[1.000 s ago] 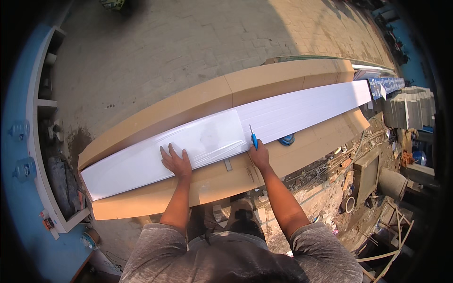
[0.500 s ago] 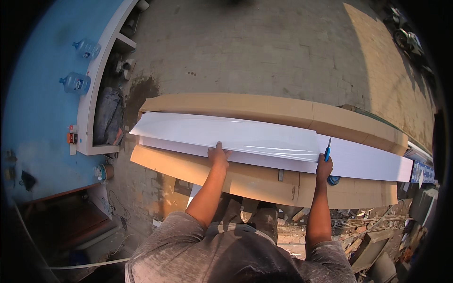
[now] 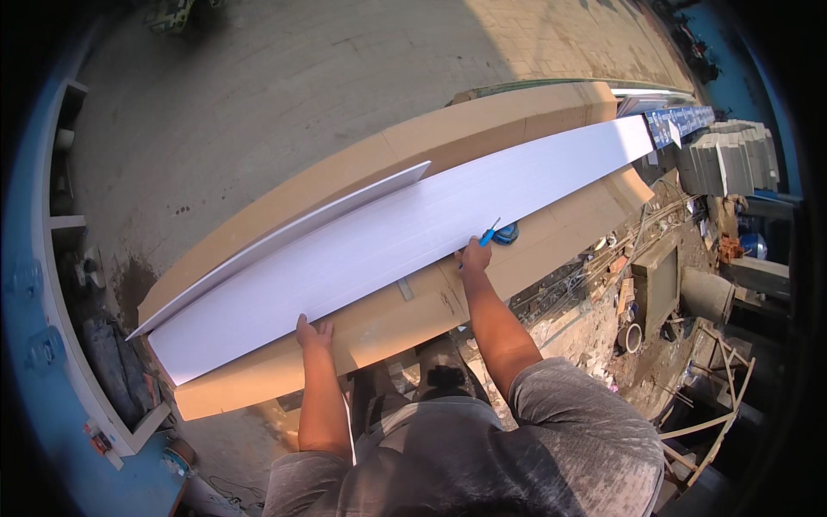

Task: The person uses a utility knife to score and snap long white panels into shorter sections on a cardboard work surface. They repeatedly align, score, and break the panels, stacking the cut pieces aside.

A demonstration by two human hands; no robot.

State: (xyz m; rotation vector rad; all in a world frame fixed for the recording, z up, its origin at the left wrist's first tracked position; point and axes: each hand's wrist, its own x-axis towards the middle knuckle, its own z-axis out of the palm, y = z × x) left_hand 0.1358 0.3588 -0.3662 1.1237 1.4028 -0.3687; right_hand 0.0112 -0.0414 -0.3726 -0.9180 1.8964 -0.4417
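A long white panel [image 3: 370, 250] lies across brown cardboard [image 3: 551, 233] in front of me. Along its far left edge a narrower white strip [image 3: 284, 246] stands tilted up on its side. At the panel's near edge is my left hand [image 3: 315, 334], its fingers apart and touching or close to that edge. My right hand [image 3: 474, 255], further right on the same edge, is closed around a blue utility knife [image 3: 488, 234] with its blade pointing up and away. Just right of that hand rests a blue tape measure [image 3: 508, 233] on the cardboard.
A small grey flat piece [image 3: 405, 289] lies on the near cardboard. Rubble and thin sticks [image 3: 568, 293] cover ground at the right, near stacked grey slabs [image 3: 724, 159]. A white-edged shelf [image 3: 73, 327] runs along the left. Paved ground [image 3: 327, 77] stretches beyond the cardboard.
The upper white strip has swung from lying over the panel toward me to standing tilted at the far edge. My left hand has let go of it. The view has turned rightward.
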